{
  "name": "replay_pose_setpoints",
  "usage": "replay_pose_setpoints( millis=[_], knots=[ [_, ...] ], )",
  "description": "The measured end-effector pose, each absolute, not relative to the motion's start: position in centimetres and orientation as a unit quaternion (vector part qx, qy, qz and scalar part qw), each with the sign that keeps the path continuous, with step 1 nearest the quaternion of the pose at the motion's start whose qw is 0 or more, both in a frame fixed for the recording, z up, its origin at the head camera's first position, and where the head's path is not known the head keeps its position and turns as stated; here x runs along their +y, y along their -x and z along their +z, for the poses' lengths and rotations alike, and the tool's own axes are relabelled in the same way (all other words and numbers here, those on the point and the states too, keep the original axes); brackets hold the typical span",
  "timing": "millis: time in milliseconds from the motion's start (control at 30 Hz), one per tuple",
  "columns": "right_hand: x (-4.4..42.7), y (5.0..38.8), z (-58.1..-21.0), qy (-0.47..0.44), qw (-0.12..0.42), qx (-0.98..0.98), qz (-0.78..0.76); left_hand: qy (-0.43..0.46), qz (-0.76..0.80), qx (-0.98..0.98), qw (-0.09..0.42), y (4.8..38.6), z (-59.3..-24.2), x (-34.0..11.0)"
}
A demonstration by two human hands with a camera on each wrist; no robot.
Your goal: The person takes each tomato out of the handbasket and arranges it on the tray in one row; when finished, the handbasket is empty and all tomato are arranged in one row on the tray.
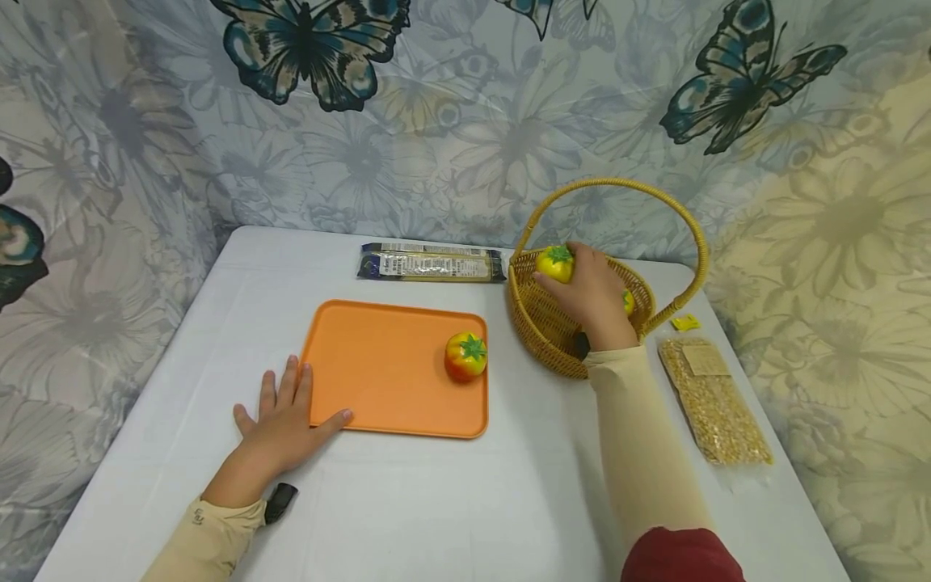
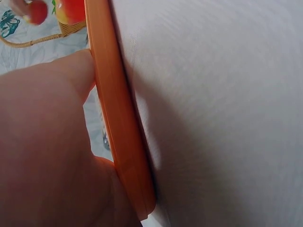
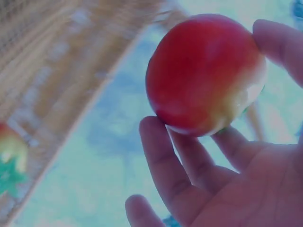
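My right hand (image 1: 596,295) holds a red-and-yellow tomato (image 1: 555,264) with a green star-shaped top, above the left part of a wicker basket (image 1: 529,333). In the right wrist view, fingertips and thumb grip this tomato (image 3: 203,71) from its sides. Another tomato (image 1: 629,301) shows in the basket, partly hidden behind the hand. A third tomato (image 1: 465,357) sits near the right edge of an orange tray (image 1: 378,368). With fingers straight and spread, my left hand (image 1: 280,428) rests at the tray's near left corner, its thumb along the front rim.
Behind the tray lies a long dark-and-clear packet (image 1: 434,263). A clear bag of grain-like pieces (image 1: 716,404) lies right of the basket, with a small yellow packet (image 1: 685,322) beyond it. The basket's tall handle (image 1: 611,183) arches over its opening. Patterned cloth hangs behind the white table.
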State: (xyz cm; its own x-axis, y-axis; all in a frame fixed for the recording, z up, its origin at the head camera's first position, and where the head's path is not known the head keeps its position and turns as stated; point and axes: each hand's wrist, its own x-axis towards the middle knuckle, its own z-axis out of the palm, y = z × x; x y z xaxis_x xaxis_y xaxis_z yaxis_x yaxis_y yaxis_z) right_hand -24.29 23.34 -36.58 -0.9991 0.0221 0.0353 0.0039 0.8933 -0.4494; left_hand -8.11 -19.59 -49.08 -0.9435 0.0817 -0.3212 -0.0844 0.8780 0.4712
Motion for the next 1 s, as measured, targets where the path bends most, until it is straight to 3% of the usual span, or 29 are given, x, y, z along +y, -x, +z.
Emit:
replay_pose_setpoints(
  millis=[167, 400, 633, 1000],
  knots=[
    [19.7, 21.5, -36.2, -0.061, 0.050, -0.950, 0.302, -0.002, 0.252, 0.954, 0.164, 8.1, -48.9, -19.6],
    [13.3, 18.6, -39.6, -0.165, 0.012, -0.931, 0.326, 0.002, 0.251, 0.954, 0.162, 8.1, -49.0, -19.6],
    [10.2, 17.3, -42.2, -0.191, -0.010, -0.934, 0.302, 0.007, 0.246, 0.956, 0.160, 8.0, -48.9, -19.5],
    [9.1, 16.9, -44.4, -0.194, -0.020, -0.951, 0.239, 0.008, 0.245, 0.956, 0.159, 8.0, -49.0, -19.6]
  ],
)
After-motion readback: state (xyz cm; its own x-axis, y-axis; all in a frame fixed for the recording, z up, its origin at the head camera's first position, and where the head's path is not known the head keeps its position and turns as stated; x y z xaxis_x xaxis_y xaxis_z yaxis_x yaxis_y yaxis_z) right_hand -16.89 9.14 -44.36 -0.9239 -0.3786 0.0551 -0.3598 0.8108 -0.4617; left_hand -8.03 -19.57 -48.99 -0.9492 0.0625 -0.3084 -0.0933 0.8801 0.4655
